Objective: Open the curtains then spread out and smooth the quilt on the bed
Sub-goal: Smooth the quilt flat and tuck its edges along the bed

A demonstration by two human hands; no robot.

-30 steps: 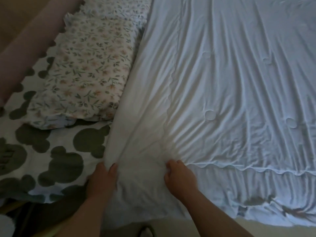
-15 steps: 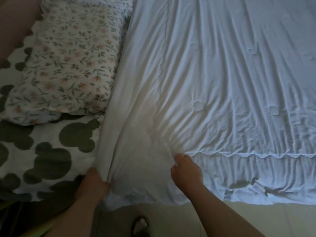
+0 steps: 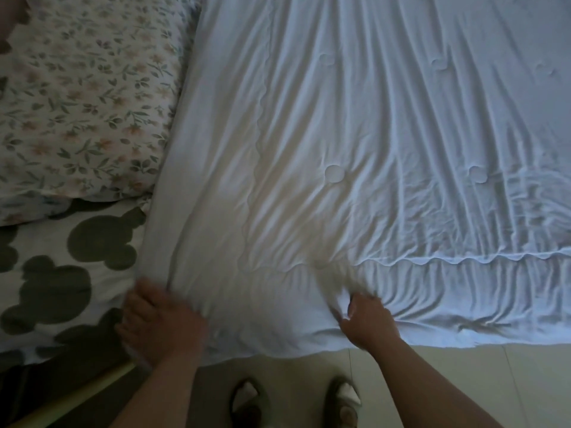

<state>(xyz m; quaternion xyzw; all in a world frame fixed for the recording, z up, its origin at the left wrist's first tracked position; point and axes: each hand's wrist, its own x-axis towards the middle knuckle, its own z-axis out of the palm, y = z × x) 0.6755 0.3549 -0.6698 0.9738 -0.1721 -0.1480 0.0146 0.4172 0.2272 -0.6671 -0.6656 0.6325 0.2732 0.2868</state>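
Observation:
A pale blue-white quilt [image 3: 370, 149] with a scalloped seam and round tufts lies spread over most of the bed, creased lengthwise. Its near edge hangs over the bedside. My left hand [image 3: 160, 319] grips the quilt's near left corner, fingers curled into the fabric. Further right along the same edge, my right hand [image 3: 367, 319] pinches a bunched fold of the quilt. Both forearms reach in from the bottom of the view. No curtains are in view.
A floral pillow [image 3: 86, 97] lies at the upper left beside the quilt. Under it shows a white sheet with dark mouse-head shapes [image 3: 61, 267]. Below the bed edge is pale tiled floor [image 3: 463, 381], with my two slippered feet [image 3: 296, 400] on it.
Both hands have slid back toward the bedside with the quilt's corner, the right one now bunching a fold. The view has shifted so the floor and my feet show.

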